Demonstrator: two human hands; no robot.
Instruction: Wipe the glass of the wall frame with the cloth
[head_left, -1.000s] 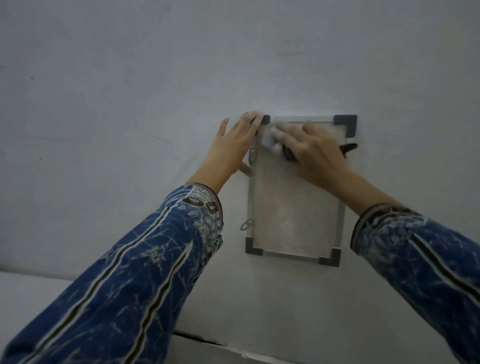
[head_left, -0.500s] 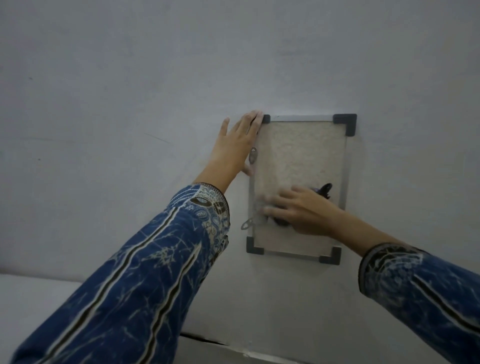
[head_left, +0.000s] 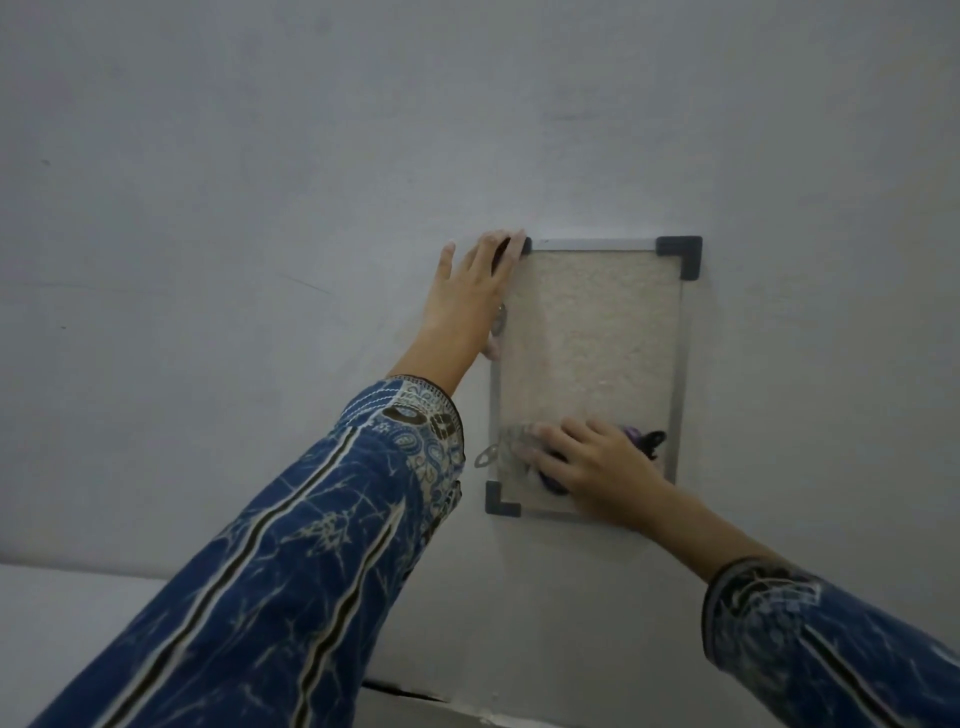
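A tall glass wall frame (head_left: 592, 332) with a silver rim and dark grey corner caps hangs on the pale wall. My left hand (head_left: 470, 293) lies flat with spread fingers against the frame's upper left edge and corner, steadying it. My right hand (head_left: 597, 462) presses a dark cloth (head_left: 647, 441) onto the lower part of the glass; only dark bits of the cloth stick out beside and under my fingers. The frame's lower right corner is hidden behind my right wrist.
Small metal hanging tabs (head_left: 485, 458) stick out from the frame's left rim. The plain grey-white wall (head_left: 260, 208) fills the view. A pale ledge (head_left: 62, 613) runs along the bottom left.
My right hand with the cloth slid down the glass from the top to the bottom of the frame. My left hand stayed at the upper left corner.
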